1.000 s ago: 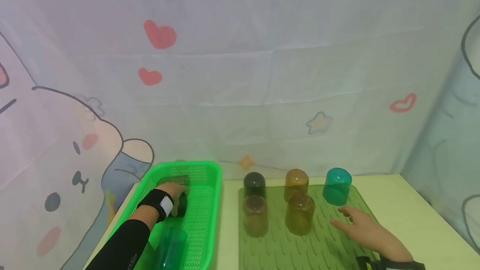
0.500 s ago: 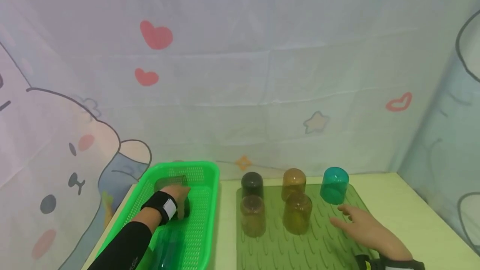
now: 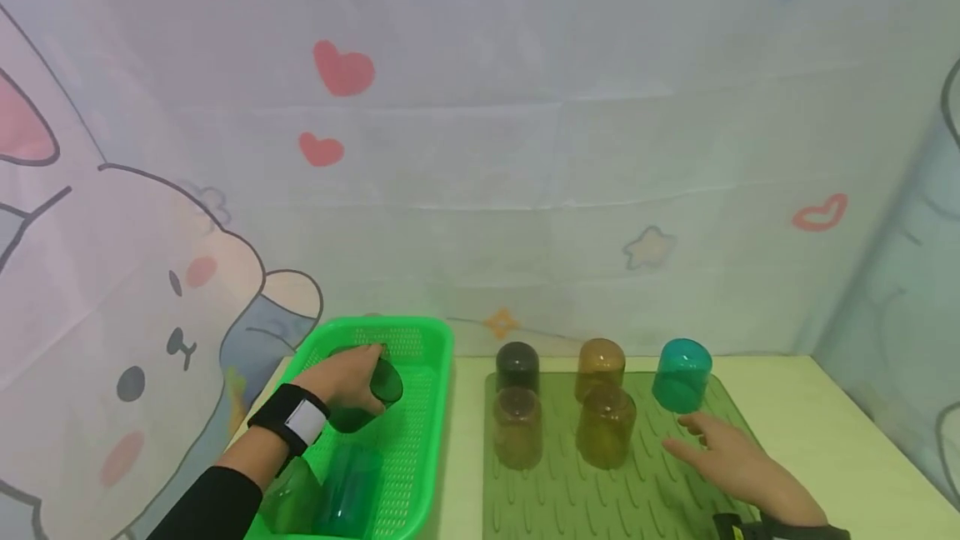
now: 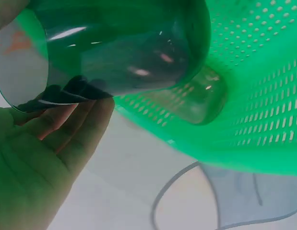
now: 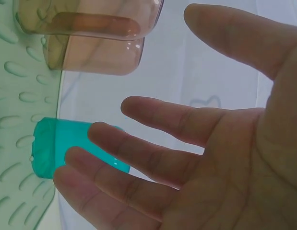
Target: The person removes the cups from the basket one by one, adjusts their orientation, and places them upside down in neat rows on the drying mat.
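Note:
My left hand (image 3: 347, 377) grips a dark grey see-through cup (image 3: 387, 382) inside the green basket, above its floor. In the left wrist view this cup (image 4: 124, 45) lies sideways, with the fingers (image 4: 88, 132) curled along its lower side. Beyond it a paler see-through cup (image 4: 201, 98) rests against the basket wall. My right hand (image 3: 731, 465) hovers over the green mat (image 3: 558, 507), fingers spread and holding nothing. Its nearest thing is an upside-down teal cup (image 3: 682, 375), which shows behind the fingertips in the right wrist view.
The green basket (image 3: 431, 440) also holds a blue-green cup (image 3: 351, 490) and a green cup (image 3: 291, 497). On the mat, upside down, stand a dark grey cup (image 3: 517, 363), a brownish cup (image 3: 517, 432) and two amber cups (image 3: 600, 357). A patterned cloth (image 3: 480, 148) hangs behind.
My left hand has raised and turned the dark grey cup, so its round end now shows. The head view has swung slightly left. My right hand keeps its pose.

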`<act>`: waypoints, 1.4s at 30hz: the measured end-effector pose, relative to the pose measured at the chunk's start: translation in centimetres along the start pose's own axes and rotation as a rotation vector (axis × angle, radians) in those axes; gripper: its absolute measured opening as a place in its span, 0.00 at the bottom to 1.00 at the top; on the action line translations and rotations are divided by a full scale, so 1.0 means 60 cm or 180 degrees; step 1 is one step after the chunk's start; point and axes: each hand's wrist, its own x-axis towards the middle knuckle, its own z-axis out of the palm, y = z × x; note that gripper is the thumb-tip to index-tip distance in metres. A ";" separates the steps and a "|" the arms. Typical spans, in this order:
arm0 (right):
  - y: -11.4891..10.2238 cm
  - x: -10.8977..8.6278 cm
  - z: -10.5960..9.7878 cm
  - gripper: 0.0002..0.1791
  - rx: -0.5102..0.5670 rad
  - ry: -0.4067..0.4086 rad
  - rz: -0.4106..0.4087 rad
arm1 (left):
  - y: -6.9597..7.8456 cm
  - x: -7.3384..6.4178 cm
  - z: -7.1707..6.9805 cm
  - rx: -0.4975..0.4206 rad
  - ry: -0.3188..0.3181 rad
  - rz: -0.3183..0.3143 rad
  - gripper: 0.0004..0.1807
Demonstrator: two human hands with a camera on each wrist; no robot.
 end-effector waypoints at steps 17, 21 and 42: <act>-0.005 0.004 0.001 0.38 0.0062 0.0176 -0.0102 | 0.099 -0.114 -0.029 -0.0821 0.1046 0.0179 0.47; -0.010 0.002 0.000 0.36 0.0100 0.0332 -0.0175 | 0.129 -0.121 -0.023 -0.0984 0.1244 0.0208 0.47; -0.072 -0.004 0.047 0.35 0.0956 0.0775 -0.1035 | 0.251 -0.063 0.082 -0.3763 0.1447 0.0665 0.38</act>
